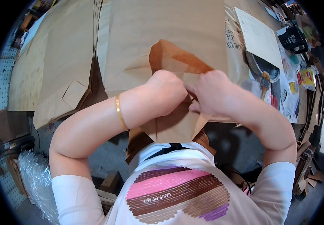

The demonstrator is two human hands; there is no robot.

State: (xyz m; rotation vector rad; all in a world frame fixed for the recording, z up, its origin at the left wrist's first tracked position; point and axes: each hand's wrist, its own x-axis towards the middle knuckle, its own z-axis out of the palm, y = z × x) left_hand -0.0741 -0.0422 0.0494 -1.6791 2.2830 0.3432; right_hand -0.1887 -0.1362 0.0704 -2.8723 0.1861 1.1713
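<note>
Both grips pinched onto a fold of brown paper, knuckle to knuckle.

Head view: left hand curled shut on the brown paper sheet, right hand pressed together on the same crease, just beside it. Seemingly mid-fold, shaping a flap; next move likely calls for a firm press along the crease with the edges kept aligned. Sheet spreads away beyond the grips over the counter, with a folded point hanging below them. Paintbrush well off to the right of the right grip.
</note>
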